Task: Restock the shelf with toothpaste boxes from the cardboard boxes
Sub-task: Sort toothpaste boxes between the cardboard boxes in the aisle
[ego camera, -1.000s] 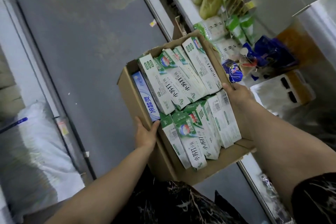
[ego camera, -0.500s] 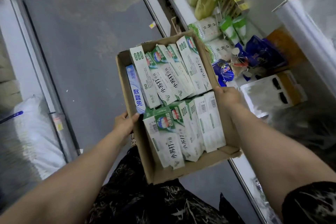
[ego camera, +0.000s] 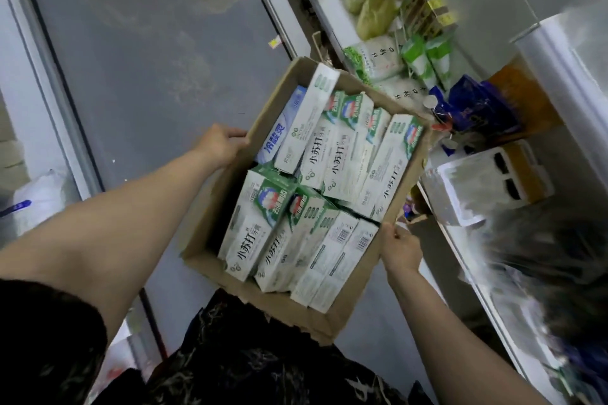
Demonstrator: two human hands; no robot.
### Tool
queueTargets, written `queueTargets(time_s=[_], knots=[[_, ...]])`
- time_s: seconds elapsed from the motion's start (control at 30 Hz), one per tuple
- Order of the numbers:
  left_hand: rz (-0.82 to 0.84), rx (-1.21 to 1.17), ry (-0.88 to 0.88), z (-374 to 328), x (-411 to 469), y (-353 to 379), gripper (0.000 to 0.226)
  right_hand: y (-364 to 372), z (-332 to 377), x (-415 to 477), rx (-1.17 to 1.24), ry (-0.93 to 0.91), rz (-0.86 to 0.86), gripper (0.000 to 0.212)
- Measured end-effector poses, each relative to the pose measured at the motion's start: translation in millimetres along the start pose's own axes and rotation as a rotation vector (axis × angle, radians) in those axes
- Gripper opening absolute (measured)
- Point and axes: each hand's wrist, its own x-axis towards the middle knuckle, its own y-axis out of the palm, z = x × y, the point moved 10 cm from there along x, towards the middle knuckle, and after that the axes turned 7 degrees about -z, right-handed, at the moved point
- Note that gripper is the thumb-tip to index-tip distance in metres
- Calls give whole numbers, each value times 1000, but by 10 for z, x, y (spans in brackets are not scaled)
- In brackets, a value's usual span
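Left hand (ego camera: 220, 145) and right hand (ego camera: 399, 248) each grip a rim of the cardboard box (ego camera: 279, 309); looks heavy-ish and floppy, I'd support underneath.

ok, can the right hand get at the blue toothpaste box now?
Probably not: the right hand grips the cardboard box at its right wall, helping carry it; the blue toothpaste box lies against the left wall, by the left hand.

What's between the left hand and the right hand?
Head view: the open cardboard box, packed with toothpaste boxes, fills the stretch. The left hand and the right hand grip its opposite rims.
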Motion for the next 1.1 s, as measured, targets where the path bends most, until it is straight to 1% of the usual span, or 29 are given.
queueTargets(time_s=[0.03, 0.1, 0.17, 0.27, 0.33, 0.4, 0.43, 0.5, 0.57, 0.63, 0.77, 0.87, 0.93, 0.97, 1.0, 1.07, 1.1], knots=[[-9, 22, 3, 17, -24, -27, 34, -41, 106, 49, -11, -16, -26, 41], [-56, -4, -20, 131, -90, -80, 41, -151, 411, 203, -2, -67, -109, 47], [-118, -75, -38, 300, -169, -106, 47, -257, 846, 385, -22, -221, -196, 56], [-253, -174, -79, 563, -419, -144, 69, -298, 1565, 544, -126, -446, -251, 68], [-369, -135, -134, 812, -747, -141, 69, -297, 2063, 573, -223, -546, -290, 71], [-481, -145, -269, 1186, -1126, -80, 75, -222, 2501, 617, -248, -634, -259, 68], [-536, -145, -330, 1335, -1321, -51, 80, -148, 2668, 667, -233, -663, -201, 66], [-606, -120, -381, 1540, -1601, 48, 87, 36, 2880, 762, -215, -673, -39, 61], [-608, -182, -429, 1652, -1790, 202, 92, 239, 2953, 858, -249, -651, 117, 58], [-581, -289, -467, 1742, -1899, 363, 94, 368, 2945, 928, -279, -623, 205, 52], [-570, -353, -596, 1891, -2053, 509, 90, 437, 2923, 1041, -280, -620, 220, 43], [-554, -376, -611, 1870, -2149, 569, 88, 463, 2917, 1102, -282, -603, 215, 41], [-526, -394, -698, 1957, -2221, 672, 88, 468, 2923, 1133, -288, -593, 203, 43], [-504, -405, -756, 2020, -2257, 744, 85, 476, 2928, 1147, -293, -591, 187, 44], [-472, -423, -785, 2065, -2278, 830, 78, 478, 2930, 1159, -297, -584, 168, 45], [-412, -447, -762, 2090, -2284, 969, 57, 478, 2927, 1166, -297, -572, 144, 46], [-409, -438, -743, 2090, -2280, 982, 49, 464, 2938, 1156, -314, -572, 124, 46]])
